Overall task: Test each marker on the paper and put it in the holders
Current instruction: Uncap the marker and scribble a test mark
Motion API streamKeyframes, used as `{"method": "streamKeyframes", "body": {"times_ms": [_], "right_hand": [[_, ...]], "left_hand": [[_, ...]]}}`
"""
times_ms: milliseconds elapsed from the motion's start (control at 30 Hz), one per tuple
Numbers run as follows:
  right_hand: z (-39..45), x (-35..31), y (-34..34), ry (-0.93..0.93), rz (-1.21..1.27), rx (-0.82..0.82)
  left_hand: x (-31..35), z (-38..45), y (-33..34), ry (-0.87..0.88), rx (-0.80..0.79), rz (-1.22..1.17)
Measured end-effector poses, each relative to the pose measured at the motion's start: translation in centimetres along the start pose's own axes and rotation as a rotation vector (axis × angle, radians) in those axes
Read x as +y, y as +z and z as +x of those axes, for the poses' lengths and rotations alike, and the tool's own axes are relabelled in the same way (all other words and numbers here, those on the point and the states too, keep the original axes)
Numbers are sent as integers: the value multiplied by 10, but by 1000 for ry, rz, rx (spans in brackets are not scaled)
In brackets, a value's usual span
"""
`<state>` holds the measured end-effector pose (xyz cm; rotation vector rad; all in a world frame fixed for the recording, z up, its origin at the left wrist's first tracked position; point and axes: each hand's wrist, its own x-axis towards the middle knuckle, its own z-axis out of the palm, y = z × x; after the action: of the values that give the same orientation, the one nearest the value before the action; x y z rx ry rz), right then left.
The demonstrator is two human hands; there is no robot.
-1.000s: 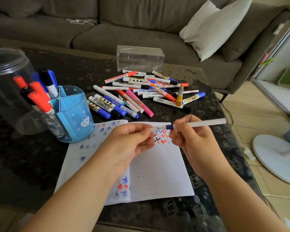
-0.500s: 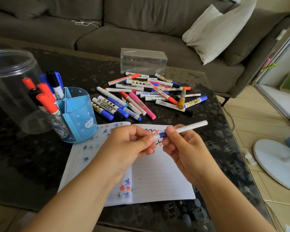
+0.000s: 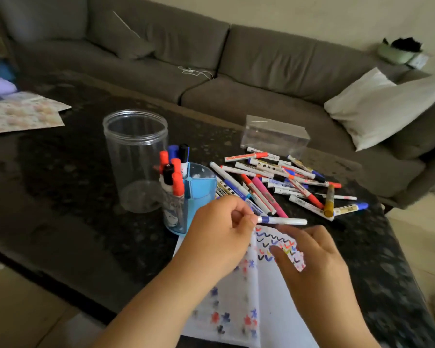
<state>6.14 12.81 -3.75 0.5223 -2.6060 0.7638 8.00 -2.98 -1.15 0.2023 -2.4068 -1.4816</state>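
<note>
While left hand is pinching white marker above paper near table's front edge, right hand is hovering, fingers spread, holding nothing.

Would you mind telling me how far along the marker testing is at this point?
Roughly a third done, at a guess. Several markers already stand in the blue holder, and the paper carries rows of test ticks. The left hand pinches a white marker; the right hand is open. A pile of markers remains, and the clear jar looks empty.
</note>
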Motion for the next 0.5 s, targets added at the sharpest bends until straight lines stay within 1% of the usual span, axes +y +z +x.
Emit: {"method": "streamKeyframes", "body": {"times_ms": [133, 200, 267, 333, 367, 400, 467, 500], "right_hand": [[15, -23, 10, -108, -32, -2], [25, -32, 15, -195, -69, -34], [35, -38, 23, -286, -118, -63], [43, -44, 27, -347, -114, -48], [49, -49, 25, -349, -78, -12], [54, -57, 20, -310, -15, 31], [63, -72, 12, -163, 157, 70], [67, -81, 10, -81, 257, 38]], "left_hand": [[-2, -3, -20, 71, 27, 102], [-5, -4, -30, 86, 30, 125], [-7, -5, -38, 76, 49, 130], [-12, -4, -46, 45, 107, 115], [-15, -4, -49, 29, 144, 110], [-20, -3, -53, 12, 179, 120], [-28, -3, -61, -16, 237, 177], [-32, -3, -64, -32, 255, 209]]}}
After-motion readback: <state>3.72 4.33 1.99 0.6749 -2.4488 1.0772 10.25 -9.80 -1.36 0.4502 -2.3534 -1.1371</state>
